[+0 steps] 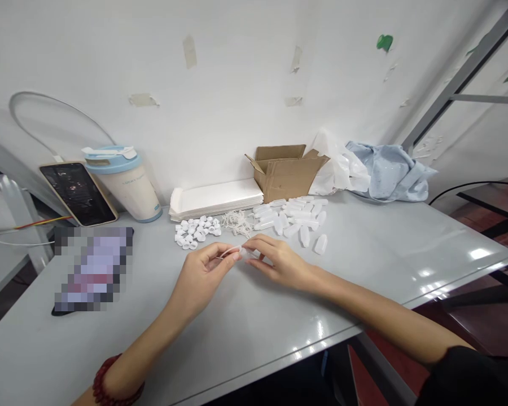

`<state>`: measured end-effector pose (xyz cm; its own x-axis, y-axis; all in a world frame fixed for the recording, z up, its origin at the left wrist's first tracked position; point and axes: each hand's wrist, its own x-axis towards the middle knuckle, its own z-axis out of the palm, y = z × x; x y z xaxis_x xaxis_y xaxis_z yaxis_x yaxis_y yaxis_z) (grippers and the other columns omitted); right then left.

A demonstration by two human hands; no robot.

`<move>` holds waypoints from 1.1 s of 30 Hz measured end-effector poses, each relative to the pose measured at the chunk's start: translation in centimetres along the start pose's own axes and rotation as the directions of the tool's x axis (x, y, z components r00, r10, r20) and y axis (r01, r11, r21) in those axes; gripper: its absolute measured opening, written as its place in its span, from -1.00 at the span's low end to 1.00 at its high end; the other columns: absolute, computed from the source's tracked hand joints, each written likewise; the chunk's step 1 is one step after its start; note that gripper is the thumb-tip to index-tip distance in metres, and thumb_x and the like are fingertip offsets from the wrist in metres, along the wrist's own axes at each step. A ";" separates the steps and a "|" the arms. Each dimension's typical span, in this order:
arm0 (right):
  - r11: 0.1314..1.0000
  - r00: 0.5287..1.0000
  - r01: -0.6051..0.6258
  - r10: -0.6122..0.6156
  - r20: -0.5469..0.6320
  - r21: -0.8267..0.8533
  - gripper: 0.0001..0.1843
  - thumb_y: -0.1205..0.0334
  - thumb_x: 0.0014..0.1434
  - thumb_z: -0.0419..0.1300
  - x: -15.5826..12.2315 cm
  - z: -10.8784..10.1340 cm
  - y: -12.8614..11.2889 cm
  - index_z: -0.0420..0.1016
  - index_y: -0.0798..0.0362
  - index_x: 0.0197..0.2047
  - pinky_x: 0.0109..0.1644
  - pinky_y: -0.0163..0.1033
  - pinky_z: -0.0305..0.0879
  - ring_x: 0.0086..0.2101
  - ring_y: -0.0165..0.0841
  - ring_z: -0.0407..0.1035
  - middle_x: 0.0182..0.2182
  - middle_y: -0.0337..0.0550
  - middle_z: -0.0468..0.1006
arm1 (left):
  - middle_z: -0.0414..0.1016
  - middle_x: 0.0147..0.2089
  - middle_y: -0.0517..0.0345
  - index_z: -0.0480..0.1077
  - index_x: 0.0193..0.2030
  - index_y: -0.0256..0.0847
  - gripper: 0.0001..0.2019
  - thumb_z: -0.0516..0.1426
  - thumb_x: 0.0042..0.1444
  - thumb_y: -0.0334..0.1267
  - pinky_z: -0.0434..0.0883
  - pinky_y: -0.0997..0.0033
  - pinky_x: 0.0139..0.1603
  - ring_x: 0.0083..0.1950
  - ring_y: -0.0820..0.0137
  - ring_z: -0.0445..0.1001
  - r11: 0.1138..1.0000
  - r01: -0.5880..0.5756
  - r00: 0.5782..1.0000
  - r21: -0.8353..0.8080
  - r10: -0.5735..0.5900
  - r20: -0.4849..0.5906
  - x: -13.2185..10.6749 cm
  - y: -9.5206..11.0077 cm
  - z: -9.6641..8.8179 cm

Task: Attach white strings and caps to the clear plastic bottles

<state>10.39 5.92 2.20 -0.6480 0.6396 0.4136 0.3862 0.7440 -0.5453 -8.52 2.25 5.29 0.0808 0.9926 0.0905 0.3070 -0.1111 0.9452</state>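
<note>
Above the middle of the table, my left hand [207, 269] pinches a thin white strap [228, 252] between thumb and fingers. My right hand [281, 264] meets it fingertip to fingertip, closed on a small translucent plastic piece [242, 252], largely hidden by the fingers. Just beyond my hands lie three groups of parts. White caps [198, 230] are heaped on the left, and a tangle of thin white straps [237, 223] lies in the middle. To the right are several translucent plastic tubes [296, 215] with rounded ends, a single one [320, 244] lying apart.
Behind the parts lie a stack of flat white sheets [215, 198] and an opened cardboard box [290, 175]. A white plastic bag [342, 169] and a light blue cloth [392, 172] are farther right. A phone [79, 193] leans beside a lidded cup [129, 186] at left.
</note>
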 end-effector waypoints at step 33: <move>0.979 0.967 0.179 -0.193 -0.168 -0.096 -0.75 0.29 0.27 0.08 -0.6 0.7 -0.3 0.28 0.09 0.03 -0.23 -0.20 0.47 -0.25 -0.33 0.45 -0.22 -0.01 0.51 | 0.53 -0.27 0.14 0.47 -0.29 -0.17 -0.77 0.22 -0.02 -0.08 0.42 0.37 -0.28 -0.29 0.35 0.45 0.993 0.017 1.000 0.120 -0.015 -0.019 -0.5 -0.6 0.3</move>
<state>10.20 5.14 1.57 -0.5908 0.5068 0.6277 0.3247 0.8616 -0.3901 -8.47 1.81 4.58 0.0581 0.9949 0.0827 0.4199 -0.0995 0.9021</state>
